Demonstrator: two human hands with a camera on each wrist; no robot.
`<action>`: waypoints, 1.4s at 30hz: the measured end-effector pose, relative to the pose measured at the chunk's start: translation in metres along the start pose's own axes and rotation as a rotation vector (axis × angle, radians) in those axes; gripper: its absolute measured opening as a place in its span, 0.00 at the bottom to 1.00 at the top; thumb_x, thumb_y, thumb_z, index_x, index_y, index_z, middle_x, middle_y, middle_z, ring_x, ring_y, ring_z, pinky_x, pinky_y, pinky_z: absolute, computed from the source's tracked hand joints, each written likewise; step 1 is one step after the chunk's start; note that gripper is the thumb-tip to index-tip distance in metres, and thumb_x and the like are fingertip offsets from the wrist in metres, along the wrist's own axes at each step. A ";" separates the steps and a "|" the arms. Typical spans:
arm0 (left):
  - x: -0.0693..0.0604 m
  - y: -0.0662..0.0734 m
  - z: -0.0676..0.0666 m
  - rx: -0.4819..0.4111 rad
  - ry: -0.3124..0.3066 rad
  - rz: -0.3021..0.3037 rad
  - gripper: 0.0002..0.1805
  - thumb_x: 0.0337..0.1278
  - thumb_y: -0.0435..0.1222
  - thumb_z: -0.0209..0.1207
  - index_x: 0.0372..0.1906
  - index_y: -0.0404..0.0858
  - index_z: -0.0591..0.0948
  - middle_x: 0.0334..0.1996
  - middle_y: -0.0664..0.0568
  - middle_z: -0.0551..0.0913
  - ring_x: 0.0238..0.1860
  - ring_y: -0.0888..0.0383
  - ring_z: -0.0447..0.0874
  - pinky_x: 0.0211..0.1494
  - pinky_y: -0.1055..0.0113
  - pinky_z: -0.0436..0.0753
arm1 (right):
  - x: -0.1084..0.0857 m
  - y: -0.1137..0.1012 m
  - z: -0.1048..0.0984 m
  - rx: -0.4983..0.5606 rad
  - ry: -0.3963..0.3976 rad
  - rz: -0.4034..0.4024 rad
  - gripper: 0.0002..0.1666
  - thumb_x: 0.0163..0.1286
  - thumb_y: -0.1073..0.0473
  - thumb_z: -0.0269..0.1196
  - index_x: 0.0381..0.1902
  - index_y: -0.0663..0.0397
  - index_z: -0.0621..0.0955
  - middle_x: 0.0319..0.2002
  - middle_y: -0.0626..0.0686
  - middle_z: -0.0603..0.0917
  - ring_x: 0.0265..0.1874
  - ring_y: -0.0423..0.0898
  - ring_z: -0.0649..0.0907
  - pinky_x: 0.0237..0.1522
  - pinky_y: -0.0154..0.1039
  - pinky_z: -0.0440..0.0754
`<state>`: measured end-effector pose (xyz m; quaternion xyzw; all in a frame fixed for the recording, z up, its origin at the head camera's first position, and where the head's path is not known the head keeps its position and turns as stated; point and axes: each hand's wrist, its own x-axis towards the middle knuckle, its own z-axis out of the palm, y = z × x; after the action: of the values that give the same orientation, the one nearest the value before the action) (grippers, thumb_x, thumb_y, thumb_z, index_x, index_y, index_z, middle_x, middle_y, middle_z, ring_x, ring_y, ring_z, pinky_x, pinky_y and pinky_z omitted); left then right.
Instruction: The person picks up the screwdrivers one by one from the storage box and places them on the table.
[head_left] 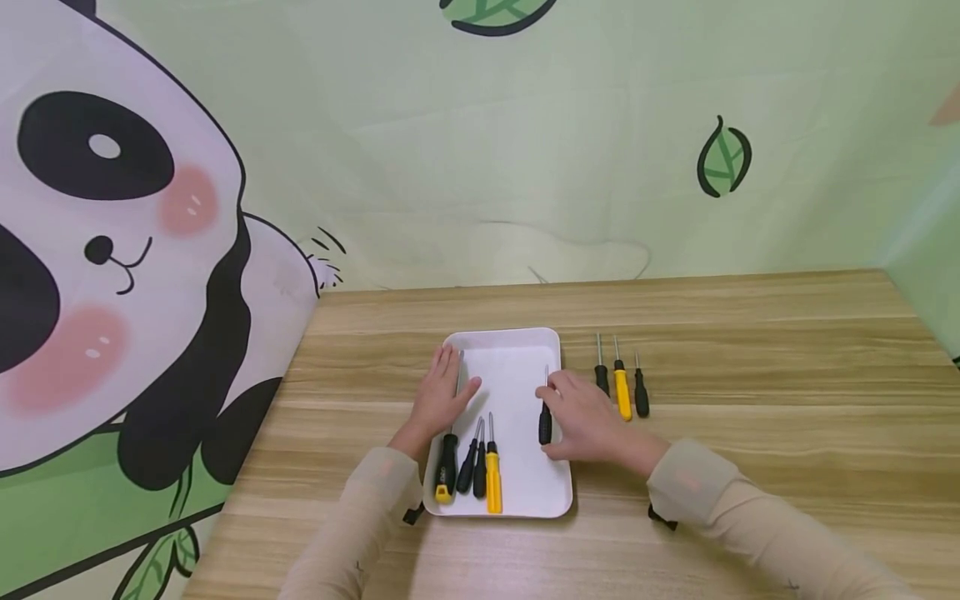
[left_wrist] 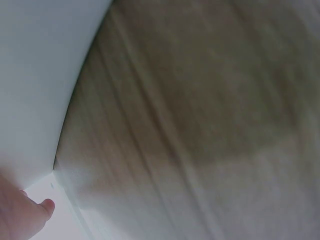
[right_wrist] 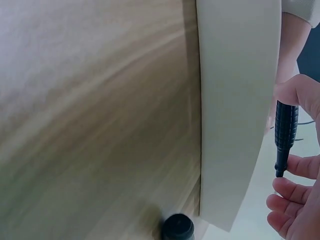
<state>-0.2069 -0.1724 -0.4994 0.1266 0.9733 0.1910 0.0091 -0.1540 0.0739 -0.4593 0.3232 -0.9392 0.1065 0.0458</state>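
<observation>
My right hand holds a small black-handled screwdriver over the right side of a white tray. In the right wrist view, the thumb is at the butt of the black handle and the fingertips are near its neck. My left hand rests at the tray's left rim, fingers extended and thumb apart; only part of it shows in the left wrist view. Below that hand, in the tray, lie a large black screwdriver with a yellow end, two smaller black screwdrivers and a yellow one.
Right of the tray on the wooden table lie a black screwdriver, a yellow screwdriver and a shorter black screwdriver, shafts pointing away. A panda-printed backdrop hangs behind the table's far edge.
</observation>
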 end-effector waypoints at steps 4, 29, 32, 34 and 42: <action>0.001 -0.001 0.000 0.002 -0.001 -0.001 0.40 0.61 0.54 0.41 0.66 0.29 0.50 0.69 0.40 0.44 0.70 0.47 0.38 0.69 0.53 0.49 | 0.000 0.004 -0.003 -0.004 0.017 -0.005 0.39 0.40 0.40 0.67 0.47 0.59 0.75 0.42 0.55 0.72 0.42 0.48 0.69 0.47 0.41 0.71; 0.000 -0.001 0.000 0.008 -0.004 0.002 0.39 0.61 0.54 0.41 0.66 0.30 0.50 0.69 0.40 0.44 0.70 0.46 0.38 0.69 0.52 0.49 | -0.010 0.028 -0.007 -0.018 0.078 -0.033 0.41 0.39 0.40 0.66 0.47 0.62 0.74 0.42 0.55 0.71 0.44 0.50 0.69 0.49 0.43 0.70; 0.000 -0.001 0.000 0.005 -0.009 -0.004 0.39 0.61 0.54 0.40 0.66 0.30 0.50 0.69 0.41 0.44 0.70 0.47 0.38 0.69 0.52 0.49 | -0.011 0.031 -0.006 -0.015 0.089 -0.046 0.41 0.39 0.40 0.65 0.48 0.62 0.74 0.42 0.55 0.71 0.45 0.50 0.69 0.50 0.43 0.69; 0.000 0.000 0.000 0.006 -0.013 -0.008 0.39 0.61 0.55 0.40 0.67 0.30 0.50 0.69 0.41 0.44 0.70 0.47 0.37 0.69 0.52 0.49 | -0.012 0.032 -0.006 -0.004 0.098 -0.056 0.40 0.39 0.40 0.65 0.47 0.61 0.74 0.42 0.55 0.71 0.45 0.50 0.69 0.50 0.43 0.69; 0.000 -0.001 0.000 0.003 -0.010 -0.008 0.39 0.61 0.55 0.40 0.66 0.30 0.50 0.69 0.41 0.44 0.70 0.47 0.38 0.69 0.52 0.49 | -0.014 0.035 -0.004 0.003 0.111 -0.061 0.40 0.38 0.40 0.66 0.45 0.61 0.75 0.41 0.55 0.72 0.44 0.50 0.69 0.48 0.43 0.70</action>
<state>-0.2071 -0.1734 -0.4999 0.1239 0.9740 0.1889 0.0142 -0.1646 0.1103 -0.4635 0.3455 -0.9247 0.1240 0.1005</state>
